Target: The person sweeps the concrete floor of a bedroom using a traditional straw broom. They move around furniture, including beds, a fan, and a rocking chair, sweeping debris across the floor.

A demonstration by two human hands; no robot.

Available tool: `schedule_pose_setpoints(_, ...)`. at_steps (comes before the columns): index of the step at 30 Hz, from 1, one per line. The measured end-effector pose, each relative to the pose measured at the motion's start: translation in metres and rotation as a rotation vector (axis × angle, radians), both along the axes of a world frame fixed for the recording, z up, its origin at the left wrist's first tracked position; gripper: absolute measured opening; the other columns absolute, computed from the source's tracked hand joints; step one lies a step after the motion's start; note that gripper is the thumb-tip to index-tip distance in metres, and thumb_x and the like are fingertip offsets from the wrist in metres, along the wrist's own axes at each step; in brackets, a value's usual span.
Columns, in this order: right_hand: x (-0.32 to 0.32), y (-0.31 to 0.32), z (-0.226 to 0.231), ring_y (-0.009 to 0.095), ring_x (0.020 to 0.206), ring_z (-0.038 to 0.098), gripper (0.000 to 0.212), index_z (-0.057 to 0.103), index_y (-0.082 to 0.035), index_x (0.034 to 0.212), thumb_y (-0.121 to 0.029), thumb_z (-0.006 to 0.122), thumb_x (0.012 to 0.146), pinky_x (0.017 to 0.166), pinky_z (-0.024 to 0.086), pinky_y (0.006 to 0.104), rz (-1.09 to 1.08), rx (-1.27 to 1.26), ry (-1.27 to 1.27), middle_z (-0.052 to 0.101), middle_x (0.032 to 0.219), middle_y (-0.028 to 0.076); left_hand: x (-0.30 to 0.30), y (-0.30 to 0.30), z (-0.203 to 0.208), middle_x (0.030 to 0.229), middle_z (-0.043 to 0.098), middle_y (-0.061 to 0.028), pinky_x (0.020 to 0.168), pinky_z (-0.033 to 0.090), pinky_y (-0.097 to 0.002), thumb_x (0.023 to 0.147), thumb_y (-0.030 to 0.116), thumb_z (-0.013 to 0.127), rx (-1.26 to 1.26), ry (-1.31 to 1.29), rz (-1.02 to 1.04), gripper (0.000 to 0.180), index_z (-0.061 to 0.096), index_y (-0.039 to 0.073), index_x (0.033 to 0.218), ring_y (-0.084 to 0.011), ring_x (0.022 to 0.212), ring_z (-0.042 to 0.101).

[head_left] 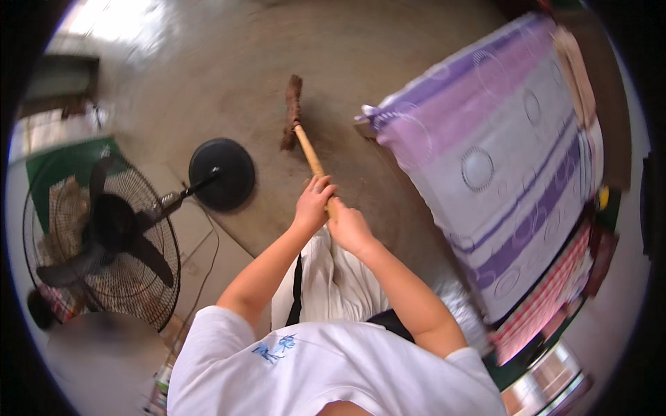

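A mop with a pale wooden handle (pixel 310 154) reaches forward from my body. Its shaggy brown head (pixel 293 109) lies crosswise on the grey floor (pixel 388 62). My left hand (pixel 316 200) is closed round the handle, a little farther along it than my right hand. Close behind, my right hand (pixel 348 224) wraps the same handle near its upper end. The rest of the handle's near end is hidden by my hands.
On the left, a black standing fan (pixel 114 222) has its round base (pixel 222 173) on the floor, with a cord trailing near it. To the right stands a bed or table under a purple and white cloth (pixel 479 170). A red checked cloth (pixel 544 295) lies beside it.
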State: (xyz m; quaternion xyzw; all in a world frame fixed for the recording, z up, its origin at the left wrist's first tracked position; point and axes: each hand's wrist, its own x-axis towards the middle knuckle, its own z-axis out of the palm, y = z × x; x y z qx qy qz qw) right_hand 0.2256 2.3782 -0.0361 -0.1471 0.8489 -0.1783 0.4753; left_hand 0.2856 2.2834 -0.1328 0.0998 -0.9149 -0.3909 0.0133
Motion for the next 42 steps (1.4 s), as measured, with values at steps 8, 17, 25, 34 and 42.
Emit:
schedule_pose_setpoints(8,0.033,0.159,-0.001,0.021,0.06,0.058,0.053,0.049,0.004,0.095,-0.048,0.043,0.084,0.048,0.051,0.0343,-1.01,-0.235,-0.529,0.054,0.072,0.013,0.028,0.109,0.101,0.109,0.054,-0.01,0.075,0.045,-0.0345,0.07,0.008,0.056,0.18,-0.135,-0.07,0.02,0.056,0.01,0.09,-0.0306,0.092,0.055)
schedule_pose_setpoints(17,0.159,0.331,-0.139,0.016,0.066,0.055,0.028,0.051,-0.011,0.089,-0.038,0.045,0.084,0.059,0.048,0.0377,-1.58,-0.397,-0.824,0.055,0.073,0.006,0.075,0.263,0.128,0.105,0.057,-0.0094,0.079,0.045,-0.0325,0.066,0.005,0.065,0.419,-0.213,-0.74,0.034,0.057,0.01,0.098,-0.0267,0.095,0.055)
schedule_pose_setpoints(25,0.209,0.4,-0.158,0.028,0.071,0.054,0.028,0.04,0.002,0.109,-0.016,0.047,0.088,0.057,0.048,0.0445,-2.483,-0.151,-0.332,0.05,0.092,0.015,0.084,0.323,0.111,0.108,0.055,-0.0091,0.073,0.047,-0.0345,0.067,0.012,0.065,0.422,-0.253,-1.105,0.042,0.053,0.013,0.107,-0.0298,0.085,0.057)
schedule_pose_setpoints(34,0.162,0.346,-0.233,0.02,0.053,0.049,0.038,0.04,-0.004,0.106,0.005,0.051,0.071,0.042,0.046,0.0326,-2.538,-0.28,-0.164,0.046,0.07,0.01,0.065,0.314,0.002,0.093,0.055,-0.018,0.07,0.047,-0.0411,0.068,0.015,0.058,-0.014,-0.508,-0.936,0.048,0.05,0.015,0.115,-0.0341,0.08,0.056)
schedule_pose_setpoints(42,0.121,0.167,-0.232,0.024,0.051,0.059,0.072,0.019,-0.003,0.13,0.0,0.051,0.066,0.044,0.049,0.0347,-2.006,-0.156,-0.254,0.053,0.099,0.022,0.038,0.161,0.016,0.083,0.059,-0.0154,0.067,0.046,-0.0414,0.069,0.022,0.058,-0.178,-0.693,-0.706,0.031,0.058,0.01,0.097,-0.0329,0.078,0.057)
